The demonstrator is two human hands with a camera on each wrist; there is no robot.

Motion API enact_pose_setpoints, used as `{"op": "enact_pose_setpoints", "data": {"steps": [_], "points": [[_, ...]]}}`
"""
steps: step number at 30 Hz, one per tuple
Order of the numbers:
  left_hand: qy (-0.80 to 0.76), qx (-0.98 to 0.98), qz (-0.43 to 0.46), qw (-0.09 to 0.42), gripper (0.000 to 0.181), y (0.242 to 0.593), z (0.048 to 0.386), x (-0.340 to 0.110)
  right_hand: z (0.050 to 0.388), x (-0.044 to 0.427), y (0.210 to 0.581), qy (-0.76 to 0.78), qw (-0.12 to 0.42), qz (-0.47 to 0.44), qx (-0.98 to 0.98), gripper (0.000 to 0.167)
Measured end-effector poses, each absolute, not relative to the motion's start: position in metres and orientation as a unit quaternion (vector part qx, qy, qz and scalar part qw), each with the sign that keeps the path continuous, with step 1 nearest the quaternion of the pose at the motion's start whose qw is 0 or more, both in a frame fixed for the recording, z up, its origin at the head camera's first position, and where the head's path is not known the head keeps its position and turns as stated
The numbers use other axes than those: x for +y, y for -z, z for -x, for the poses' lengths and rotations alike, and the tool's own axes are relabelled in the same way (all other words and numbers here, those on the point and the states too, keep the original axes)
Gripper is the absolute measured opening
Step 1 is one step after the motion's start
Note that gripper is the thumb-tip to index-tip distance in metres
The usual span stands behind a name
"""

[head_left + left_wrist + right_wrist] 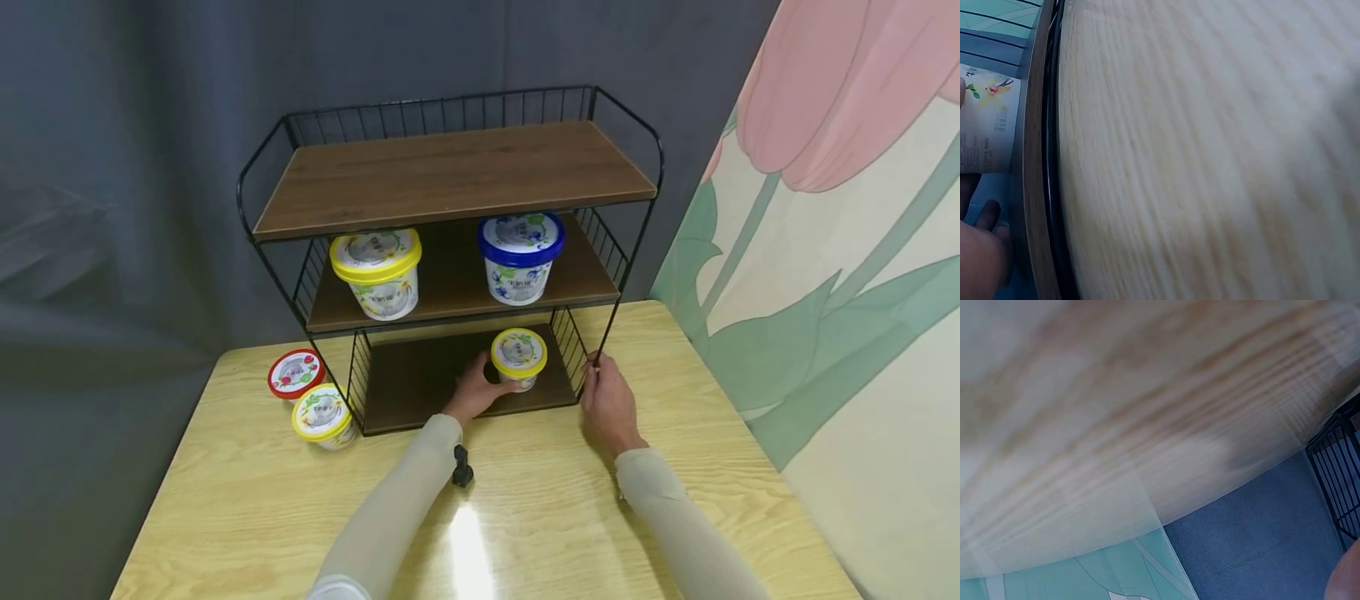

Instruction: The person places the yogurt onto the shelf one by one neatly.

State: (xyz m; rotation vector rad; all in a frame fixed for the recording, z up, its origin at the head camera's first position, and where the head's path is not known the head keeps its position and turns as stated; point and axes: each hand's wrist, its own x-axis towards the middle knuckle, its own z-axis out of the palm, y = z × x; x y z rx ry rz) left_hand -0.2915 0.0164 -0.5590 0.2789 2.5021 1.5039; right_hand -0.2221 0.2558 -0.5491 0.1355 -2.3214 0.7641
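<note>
A small white tub with a yellow lid (518,353) stands on the right part of the bottom shelf (420,379). My left hand (474,390) holds it from the left, thumb at its front and fingers behind. The left wrist view shows the tub's printed side (988,119) with part of the left hand (982,250) at the frame edge. At the rack's lower right corner, my right hand (611,404) grips the black wire frame (617,321). Only a bit of the right hand (1344,578) enters the right wrist view.
On the middle shelf stand a large yellow-lidded tub (378,275) and a large blue-lidded tub (521,258). Left of the rack, a red-lidded tub (296,373) and another small yellow-lidded tub (323,415) sit on the wooden table (225,500). A dark curtain (150,167) hangs behind.
</note>
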Motion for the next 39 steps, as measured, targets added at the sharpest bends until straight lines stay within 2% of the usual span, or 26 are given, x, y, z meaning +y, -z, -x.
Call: {"op": "enact_pose_setpoints", "data": {"steps": [10, 20, 29, 32, 36, 39], "points": [[-0.459, 0.869, -0.121, 0.143, 0.072, 0.557, 0.300, 0.034, 0.218, 0.259, 0.549, -0.291, 0.345, -0.046, -0.891, 0.018], [-0.451, 0.868, -0.130, 0.159, 0.081, 0.564, 0.289, 0.009, 0.220, 0.249, 0.554, -0.305, 0.318, -0.045, -0.897, 0.022], [-0.521, 0.802, -0.164, 0.243, 0.049, 0.549, 0.233, -0.060, 0.220, 0.251, 0.555, -0.301, 0.313, -0.036, -0.900, 0.024], [-0.458, 0.840, -0.191, 0.220, 0.045, 0.538, 0.208, -0.091, 0.221, 0.251, 0.555, -0.301, 0.309, -0.028, -0.902, 0.025], [-0.243, 0.932, -0.238, 0.126, 0.039, 0.529, 0.173, -0.130, 0.221, 0.250, 0.554, -0.308, 0.302, -0.023, -0.902, 0.027], [-0.097, 0.965, -0.240, 0.044, 0.032, 0.528, 0.154, -0.155, 0.221, 0.251, 0.551, -0.309, 0.309, -0.026, -0.899, 0.027]]}}
